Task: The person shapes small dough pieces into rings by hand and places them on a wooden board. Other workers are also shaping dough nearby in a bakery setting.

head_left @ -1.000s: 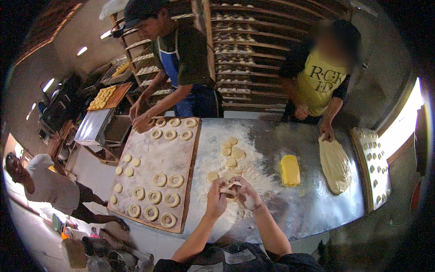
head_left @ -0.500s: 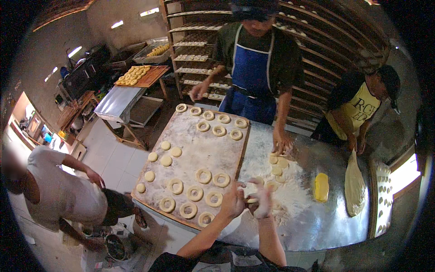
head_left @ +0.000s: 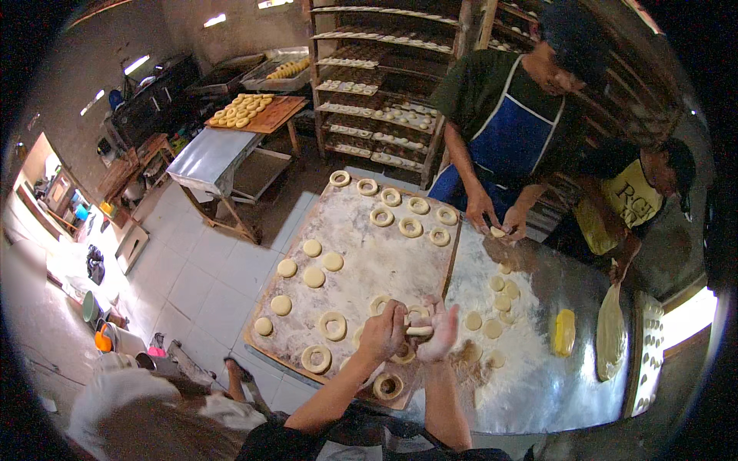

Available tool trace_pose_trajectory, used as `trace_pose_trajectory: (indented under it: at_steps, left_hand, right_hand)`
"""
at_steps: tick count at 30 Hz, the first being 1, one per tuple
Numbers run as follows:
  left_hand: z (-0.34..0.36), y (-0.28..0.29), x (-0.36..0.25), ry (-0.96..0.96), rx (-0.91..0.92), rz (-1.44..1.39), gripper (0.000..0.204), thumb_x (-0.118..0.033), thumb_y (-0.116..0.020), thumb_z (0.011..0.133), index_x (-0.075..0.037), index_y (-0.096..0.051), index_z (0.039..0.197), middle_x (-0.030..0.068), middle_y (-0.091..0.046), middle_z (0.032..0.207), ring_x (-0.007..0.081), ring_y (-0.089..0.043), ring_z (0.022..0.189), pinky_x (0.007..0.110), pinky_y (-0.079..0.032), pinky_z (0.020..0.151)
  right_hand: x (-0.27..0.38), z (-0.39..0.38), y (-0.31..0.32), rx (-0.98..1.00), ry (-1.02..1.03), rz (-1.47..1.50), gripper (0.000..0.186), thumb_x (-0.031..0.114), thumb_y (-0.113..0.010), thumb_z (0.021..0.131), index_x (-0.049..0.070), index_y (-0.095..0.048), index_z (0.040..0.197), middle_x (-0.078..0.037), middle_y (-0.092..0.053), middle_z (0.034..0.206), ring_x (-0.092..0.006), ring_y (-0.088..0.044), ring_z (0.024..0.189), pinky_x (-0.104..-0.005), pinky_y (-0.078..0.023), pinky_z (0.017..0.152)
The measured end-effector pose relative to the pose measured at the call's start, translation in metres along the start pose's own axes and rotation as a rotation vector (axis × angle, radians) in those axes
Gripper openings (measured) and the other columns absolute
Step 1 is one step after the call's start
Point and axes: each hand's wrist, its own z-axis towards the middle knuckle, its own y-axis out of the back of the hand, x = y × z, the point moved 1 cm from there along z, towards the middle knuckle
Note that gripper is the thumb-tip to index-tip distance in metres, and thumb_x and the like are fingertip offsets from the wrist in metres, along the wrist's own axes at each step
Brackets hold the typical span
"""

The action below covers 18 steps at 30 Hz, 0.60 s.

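Over the front part of the floured wooden board (head_left: pixel 361 253), my left hand (head_left: pixel 383 332) is closed, its fingers curled round one side of a dough ring (head_left: pixel 420 331). My right hand (head_left: pixel 439 335), white with flour, grips the ring's other side, with its thumb and some fingers raised. The ring is partly hidden by my fingers. Beneath and around my hands lie shaped dough rings (head_left: pixel 333 326), some covered by my arms. Flat dough discs (head_left: pixel 314 277) sit on the board's left side. More dough rings (head_left: pixel 410 227) stand in rows at the far edge.
Right of the board, dough discs (head_left: pixel 493 329) lie in flour on the metal table (head_left: pixel 538 399), with a yellow block (head_left: pixel 564 333) beyond. A co-worker in a blue apron (head_left: pixel 511 138) handles dough opposite. Another person (head_left: pixel 626 200) holds a long dough sheet (head_left: pixel 611 334). Somebody in white (head_left: pixel 146 415) bends at lower left.
My hands have moved slightly, still on the dough ring. The aproned co-worker now holds a dough piece in both hands, lifted off the table. The person in white has bent down. My view has shifted.
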Motion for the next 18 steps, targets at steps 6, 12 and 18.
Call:
trace_pose_trajectory:
  at_steps: [6, 12, 18]
  left_hand:
    - [0.022, 0.027, 0.020, 0.030, 0.051, 0.079, 0.028, -0.030, -0.035, 0.107, -0.007, -0.050, 0.106, 0.0231, -0.060, 0.067, 0.0480, -0.062, 0.065, 0.054, -0.048, 0.057]
    - [0.038, 0.049, 0.036, 0.122, 0.082, 0.048, 0.034, -0.038, -0.036, 0.106, -0.007, -0.046, 0.115, 0.0277, -0.063, 0.077, 0.0496, -0.064, 0.074, 0.057, -0.049, 0.065]
    - [0.088, 0.077, 0.080, 0.338, -0.012, 0.532, 0.049, -0.043, -0.042, 0.102, -0.003, -0.043, 0.130, 0.0331, -0.059, 0.115, 0.0501, -0.062, 0.097, 0.060, -0.046, 0.084]
  right_hand:
    - [-0.009, 0.026, -0.020, 0.121, -0.067, 0.117, 0.057, 0.055, -0.051, 0.098, 0.012, -0.043, 0.135, 0.003, -0.056, 0.083, -0.0076, -0.053, 0.068, -0.0187, -0.041, 0.056]
    - [-0.020, 0.058, -0.063, 0.204, -0.129, -0.433, 0.064, 0.061, -0.043, 0.100, 0.011, -0.039, 0.140, -0.006, -0.053, 0.126, -0.0174, -0.053, 0.114, -0.0302, -0.044, 0.093]
    - [-0.020, 0.109, -0.089, 0.042, -0.535, -0.909, 0.081, 0.061, -0.049, 0.096, 0.010, -0.017, 0.150, -0.029, -0.060, 0.121, -0.0423, -0.062, 0.108, -0.0521, -0.045, 0.097]
